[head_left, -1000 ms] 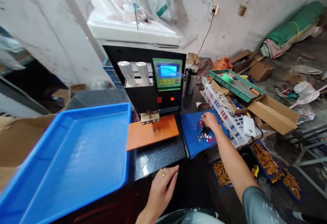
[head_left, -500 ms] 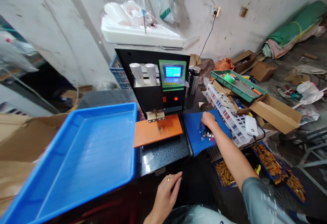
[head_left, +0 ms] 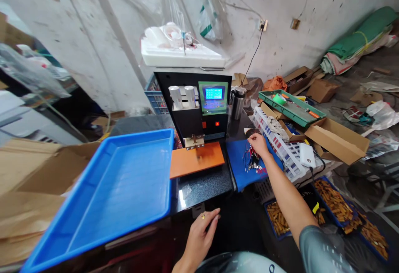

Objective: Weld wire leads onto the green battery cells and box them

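Note:
My right hand has its fingers closed on a bunch of thin wires with small metal ends, over a blue mat. My left hand, with a ring on one finger, hovers in front of the table's edge, its thumb and forefinger apart and nothing visible between them. Between and beyond the hands stands a black machine with a lit display, two silver cylinders and a metal head over an orange plate.
A large blue tray fills the left side. At right are a white basket, a white power bank, a green tray and cardboard boxes. Bins of brownish pieces sit lower right. A steel flask stands behind.
The camera view has shifted a little, so the machine and tray appear farther right. My right hand has risen slightly off the mat with the wires. My left hand keeps much the same pose.

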`<state>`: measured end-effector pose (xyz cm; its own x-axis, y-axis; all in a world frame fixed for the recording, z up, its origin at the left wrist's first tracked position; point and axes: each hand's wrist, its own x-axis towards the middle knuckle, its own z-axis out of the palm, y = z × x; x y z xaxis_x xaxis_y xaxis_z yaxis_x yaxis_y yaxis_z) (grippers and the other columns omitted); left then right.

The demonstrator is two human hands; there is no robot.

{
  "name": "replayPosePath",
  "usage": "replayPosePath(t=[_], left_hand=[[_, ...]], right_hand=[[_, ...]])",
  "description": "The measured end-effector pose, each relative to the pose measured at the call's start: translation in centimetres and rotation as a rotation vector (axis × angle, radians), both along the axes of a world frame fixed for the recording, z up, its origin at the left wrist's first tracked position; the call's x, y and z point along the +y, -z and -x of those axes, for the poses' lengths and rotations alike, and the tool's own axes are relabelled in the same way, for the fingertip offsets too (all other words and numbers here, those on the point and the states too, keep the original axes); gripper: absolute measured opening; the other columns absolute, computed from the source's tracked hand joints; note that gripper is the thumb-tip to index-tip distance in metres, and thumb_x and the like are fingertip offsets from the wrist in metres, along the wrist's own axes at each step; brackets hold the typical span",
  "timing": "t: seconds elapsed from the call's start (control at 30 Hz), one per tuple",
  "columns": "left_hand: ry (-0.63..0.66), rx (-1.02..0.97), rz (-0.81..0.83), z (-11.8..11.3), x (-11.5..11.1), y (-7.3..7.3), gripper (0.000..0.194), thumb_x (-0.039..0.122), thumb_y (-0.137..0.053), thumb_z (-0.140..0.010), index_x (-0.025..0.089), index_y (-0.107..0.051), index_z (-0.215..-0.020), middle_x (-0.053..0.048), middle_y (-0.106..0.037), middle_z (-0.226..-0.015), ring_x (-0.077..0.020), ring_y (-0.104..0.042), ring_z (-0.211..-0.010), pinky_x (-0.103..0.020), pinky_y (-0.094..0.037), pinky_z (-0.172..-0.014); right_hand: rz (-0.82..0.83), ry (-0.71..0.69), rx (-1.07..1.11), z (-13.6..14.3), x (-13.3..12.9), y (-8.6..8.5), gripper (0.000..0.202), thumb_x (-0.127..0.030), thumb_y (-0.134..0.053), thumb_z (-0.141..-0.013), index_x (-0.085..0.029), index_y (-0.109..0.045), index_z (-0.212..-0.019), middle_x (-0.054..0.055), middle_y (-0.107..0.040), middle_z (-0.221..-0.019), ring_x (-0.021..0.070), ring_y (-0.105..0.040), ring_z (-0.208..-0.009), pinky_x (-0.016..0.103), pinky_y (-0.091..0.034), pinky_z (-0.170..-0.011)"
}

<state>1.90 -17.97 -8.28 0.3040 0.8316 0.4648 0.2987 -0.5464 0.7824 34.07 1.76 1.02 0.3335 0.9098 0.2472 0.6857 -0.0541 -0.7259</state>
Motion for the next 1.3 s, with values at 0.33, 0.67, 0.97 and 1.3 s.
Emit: replayPosePath(t=[0.33, 0.67, 0.97, 1.3], left_hand=[[0.001, -0.131, 0.062, -1.4, 1.9, -3.5, 0.022, 0.026, -0.057, -0.095, 0.021, -0.07, -0.112, -0.004, -0.074, -0.09, -0.0166, -0.071, -0.078, -0.027, -0.059, -0.076], [-0.074, -0.206, 0.13, -6.3, 6.7, -9.6, 0.024, 0.035, -0.064, -0.088, 0.019, -0.074, -0.103, -0.007, -0.074, -0.094, -0.0185, -0.069, -0.08, -0.028, -0.056, -0.076], [-0.029, -0.543, 0.679, -9.0, 10.8, -11.4, 0.047, 0.048, -0.075, -0.071, 0.009, -0.068, -0.095, -0.01, -0.071, -0.079, -0.0124, -0.06, -0.047, -0.021, -0.046, -0.04], [0.157, -0.536, 0.773, -4.7, 10.0, -12.8, 0.038, 0.049, -0.069, -0.073, 0.013, -0.058, -0.078, 0.0, -0.061, -0.061, -0.006, -0.045, -0.039, -0.017, -0.028, -0.035]], right_hand=[[-0.262, -0.013, 0.769, 0.9, -1.5, -1.0, 0.037, -0.042, -0.074, -0.064, -0.014, -0.058, -0.082, -0.007, -0.052, -0.052, 0.0076, -0.044, -0.043, 0.018, -0.035, -0.042], [-0.285, -0.103, 0.93, 6.1, -4.4, -4.0, 0.031, -0.038, -0.078, -0.063, -0.016, -0.061, -0.076, -0.004, -0.054, -0.052, 0.008, -0.045, -0.042, 0.02, -0.034, -0.04], [-0.254, -0.179, 1.034, 11.7, -7.4, -4.5, 0.031, -0.038, -0.079, -0.065, -0.016, -0.06, -0.077, -0.004, -0.054, -0.054, 0.0075, -0.045, -0.044, 0.02, -0.035, -0.042], [-0.175, -0.494, 0.924, 12.0, -8.5, -2.7, 0.052, -0.048, -0.077, -0.074, -0.021, -0.061, -0.117, 0.01, -0.065, -0.116, 0.0229, -0.062, -0.107, 0.033, -0.054, -0.085]])
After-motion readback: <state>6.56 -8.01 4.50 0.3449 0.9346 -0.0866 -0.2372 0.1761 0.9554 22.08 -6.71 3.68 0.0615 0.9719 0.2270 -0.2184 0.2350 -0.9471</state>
